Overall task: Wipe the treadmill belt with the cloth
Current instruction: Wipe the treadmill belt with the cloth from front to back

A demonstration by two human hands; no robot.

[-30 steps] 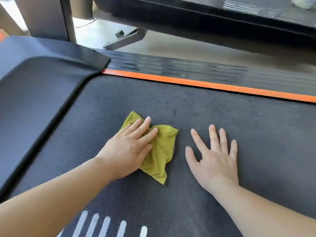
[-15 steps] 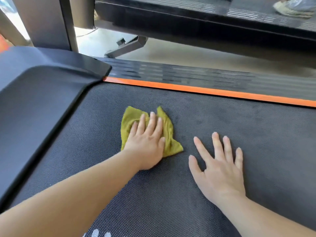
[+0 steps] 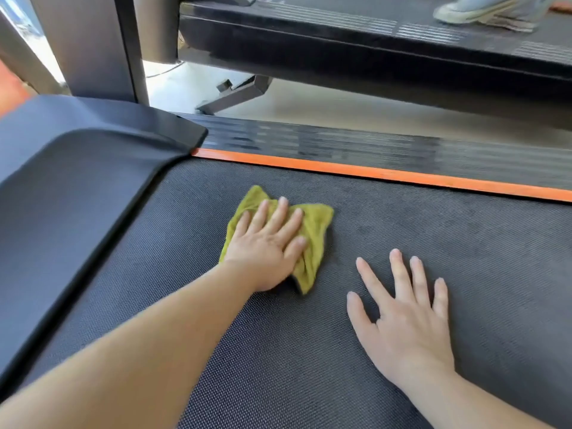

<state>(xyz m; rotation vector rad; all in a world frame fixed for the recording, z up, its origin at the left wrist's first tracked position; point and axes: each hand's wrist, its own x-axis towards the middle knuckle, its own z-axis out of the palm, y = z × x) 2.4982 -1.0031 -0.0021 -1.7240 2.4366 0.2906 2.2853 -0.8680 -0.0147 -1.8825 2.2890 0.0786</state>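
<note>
Dark woven treadmill belt fills my view. My left hand, fingers straight and close together, presses the crumpled yellow-green cloth flat, at ten o'clock from my splayed right hand. Bunched cloth could slip out, I judge, leaving patches unwiped.

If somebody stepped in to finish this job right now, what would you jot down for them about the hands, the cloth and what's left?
Left hand: flat, fingers straight, pressing the yellow cloth onto the treadmill belt.
Right hand: flat on the bare belt, fingers spread, holding nothing, to the right of the cloth.
Cloth: crumpled under the left hand, short of the orange stripe, not far from the dark cover.
Done: the cloth is on the belt; nothing shows which parts are already clean.
Left: probably run the cloth over the rest of the belt, starting with the wide stretch to the right.
</note>
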